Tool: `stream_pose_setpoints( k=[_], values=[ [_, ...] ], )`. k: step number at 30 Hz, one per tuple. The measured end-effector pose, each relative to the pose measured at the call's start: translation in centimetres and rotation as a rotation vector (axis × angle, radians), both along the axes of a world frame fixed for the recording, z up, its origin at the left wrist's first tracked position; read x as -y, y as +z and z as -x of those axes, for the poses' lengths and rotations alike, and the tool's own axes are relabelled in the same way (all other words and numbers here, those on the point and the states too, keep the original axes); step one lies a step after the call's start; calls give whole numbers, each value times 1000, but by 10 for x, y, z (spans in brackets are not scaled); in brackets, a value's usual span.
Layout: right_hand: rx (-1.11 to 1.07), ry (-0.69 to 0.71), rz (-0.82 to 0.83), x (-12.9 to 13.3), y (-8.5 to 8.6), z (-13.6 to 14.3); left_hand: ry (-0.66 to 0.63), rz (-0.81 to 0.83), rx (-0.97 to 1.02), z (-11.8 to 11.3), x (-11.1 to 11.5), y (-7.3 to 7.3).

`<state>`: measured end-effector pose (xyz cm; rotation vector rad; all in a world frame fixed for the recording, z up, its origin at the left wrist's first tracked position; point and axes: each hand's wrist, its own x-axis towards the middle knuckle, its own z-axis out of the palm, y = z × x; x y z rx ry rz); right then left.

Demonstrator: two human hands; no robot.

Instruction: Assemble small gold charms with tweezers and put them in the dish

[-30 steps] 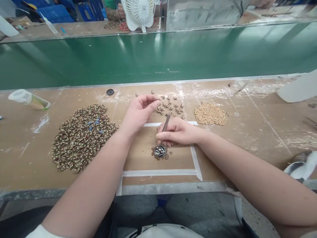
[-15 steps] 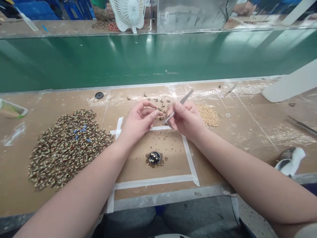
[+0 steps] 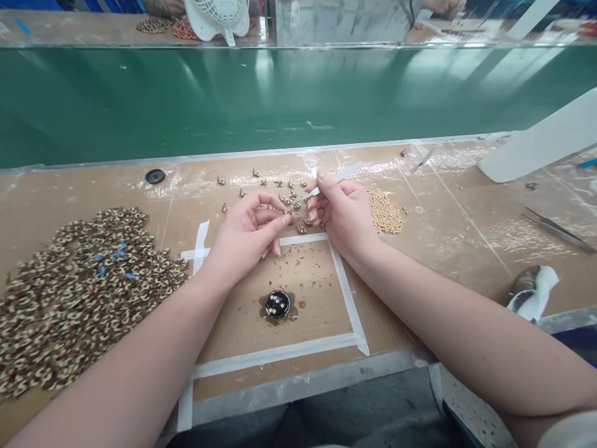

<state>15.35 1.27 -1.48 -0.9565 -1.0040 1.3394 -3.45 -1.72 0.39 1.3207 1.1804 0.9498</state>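
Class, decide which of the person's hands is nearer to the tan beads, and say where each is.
Right. The right hand is just left of the tan beads; the left hand is farther left, beyond the right.

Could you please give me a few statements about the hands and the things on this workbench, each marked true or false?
1. The right hand holds a slim metal tool. True.
2. The left hand lies flat with its fingers spread. False: the left hand pinches a small piece at its fingertips.
3. Blue bits lie on the mottled pile. True.
4. The pale bead pile is beside the left hand. False: the pale bead pile is beside the right hand.
5. The small round dish sits inside the white tape outline. True.
6. The black disc lies inside the white tape outline. False: the black disc lies outside it, beyond the mottled pile.
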Motion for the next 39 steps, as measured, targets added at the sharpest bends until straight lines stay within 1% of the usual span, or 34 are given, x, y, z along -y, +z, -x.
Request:
stream_pose_setpoints(
  k=[12, 15, 20, 27, 32, 39],
  values=[
    [44, 7, 20, 1, 3, 2, -14, 8, 11, -1, -1, 1],
    [43, 14, 0, 0, 2, 1, -11, 1, 24, -1, -1, 0],
    [105, -2, -38, 1, 0, 2, 8, -2, 29, -2, -1, -1],
    [133, -40, -116, 7, 6, 3, 23, -17, 63, -3, 1, 1],
    [149, -51, -172, 11, 11, 4, 64, -50, 86, -3, 2, 1],
    [169, -94, -216, 17, 14, 8, 108, -118, 41, -3, 5, 2]
  ],
)
